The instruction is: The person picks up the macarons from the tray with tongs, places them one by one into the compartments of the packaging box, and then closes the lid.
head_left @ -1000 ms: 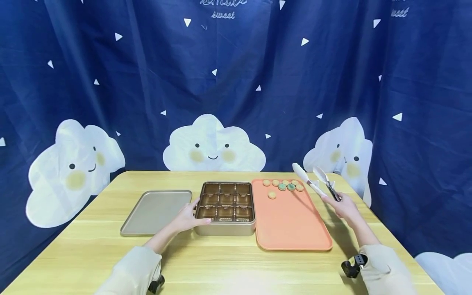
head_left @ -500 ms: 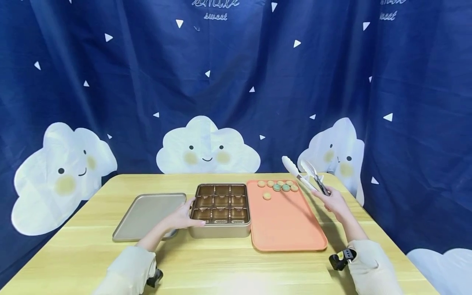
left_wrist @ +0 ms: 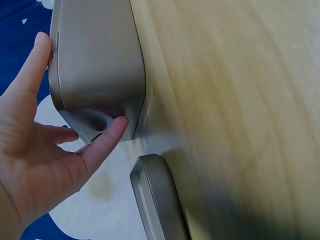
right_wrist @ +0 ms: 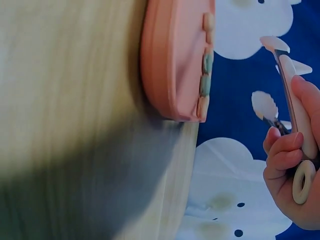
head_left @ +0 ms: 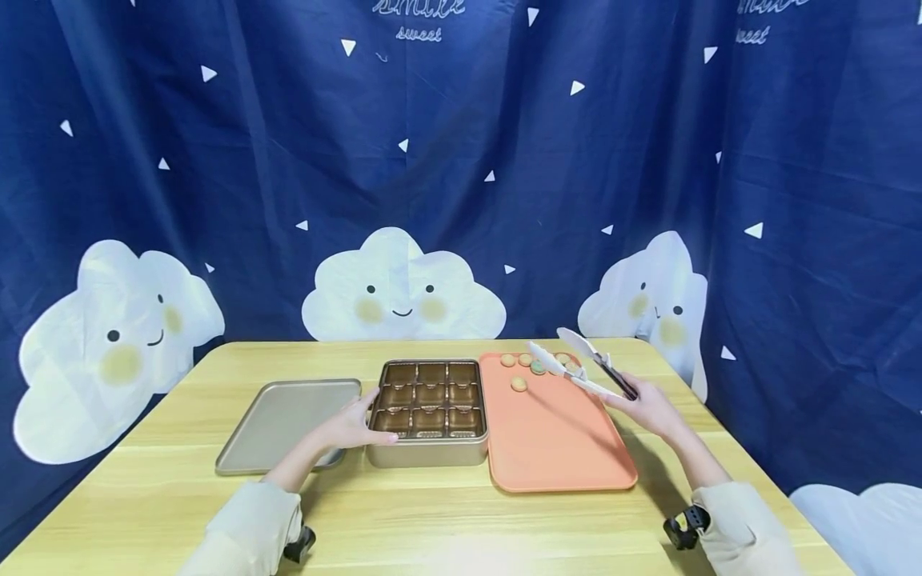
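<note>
My left hand (head_left: 350, 424) spreads around the near left corner of a bronze square baking pan (head_left: 428, 455). Its thumb lies at the front rim, and the other fingers touch the left side (left_wrist: 97, 121). A brown divider (head_left: 430, 393) splits the pan's inside into several square compartments. In my right hand (head_left: 651, 410) I grip a pair of tongs (head_left: 596, 388) with pale scalloped tips spread apart. The tips hang above the far end of an orange tray (head_left: 558, 456), overlapping several small round cookies there. One tan cookie (head_left: 519, 384) lies nearer than the row.
A flat bronze lid-like tray (head_left: 288, 424) lies left of the pan, partly behind my left forearm. Pan and orange tray stand side by side on the wooden table (head_left: 410, 520). A blue curtain (head_left: 461, 160) with clouds hangs behind the far edge.
The tongs have swung left and lower, from above the orange tray's right side to over its far cookies. My left hand stays on the pan. The head view has shifted slightly.
</note>
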Available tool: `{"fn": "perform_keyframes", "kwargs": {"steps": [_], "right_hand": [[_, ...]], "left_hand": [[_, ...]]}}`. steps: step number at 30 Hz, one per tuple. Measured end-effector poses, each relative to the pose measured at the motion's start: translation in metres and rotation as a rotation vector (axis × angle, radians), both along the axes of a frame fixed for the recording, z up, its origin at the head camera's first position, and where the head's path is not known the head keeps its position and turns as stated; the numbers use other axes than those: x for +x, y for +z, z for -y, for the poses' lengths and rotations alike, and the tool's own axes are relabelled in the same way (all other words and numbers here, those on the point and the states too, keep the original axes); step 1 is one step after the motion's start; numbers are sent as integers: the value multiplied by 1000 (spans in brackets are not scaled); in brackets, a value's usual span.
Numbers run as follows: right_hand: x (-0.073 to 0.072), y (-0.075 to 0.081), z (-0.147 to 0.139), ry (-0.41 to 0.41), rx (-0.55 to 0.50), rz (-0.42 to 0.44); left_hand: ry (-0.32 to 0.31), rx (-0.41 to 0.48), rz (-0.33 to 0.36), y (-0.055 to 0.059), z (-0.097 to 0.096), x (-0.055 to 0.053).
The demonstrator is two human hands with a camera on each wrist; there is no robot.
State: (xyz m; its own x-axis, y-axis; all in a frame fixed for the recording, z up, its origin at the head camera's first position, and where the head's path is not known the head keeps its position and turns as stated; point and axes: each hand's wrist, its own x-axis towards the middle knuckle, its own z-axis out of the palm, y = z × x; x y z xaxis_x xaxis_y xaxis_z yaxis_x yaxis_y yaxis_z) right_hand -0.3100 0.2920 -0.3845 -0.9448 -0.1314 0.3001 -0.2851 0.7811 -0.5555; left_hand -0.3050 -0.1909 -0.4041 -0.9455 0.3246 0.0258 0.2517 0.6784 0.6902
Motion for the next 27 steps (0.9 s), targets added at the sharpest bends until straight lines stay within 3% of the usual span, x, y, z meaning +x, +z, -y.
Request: {"fn": "perform_keyframes", "kwargs": {"steps": [5, 12, 18, 27], "right_hand": [[4, 1, 0, 73, 36, -20], [2, -3, -3, 194, 54, 82], [1, -7, 2, 223, 100, 80], [-4, -12, 7, 239, 77, 116]], "left_hand": [[5, -19, 8, 0, 0, 1], [13, -22, 18, -1, 0, 1], [5, -32, 0, -2, 1, 0], [-4, 3, -45, -2, 0, 0]]}}
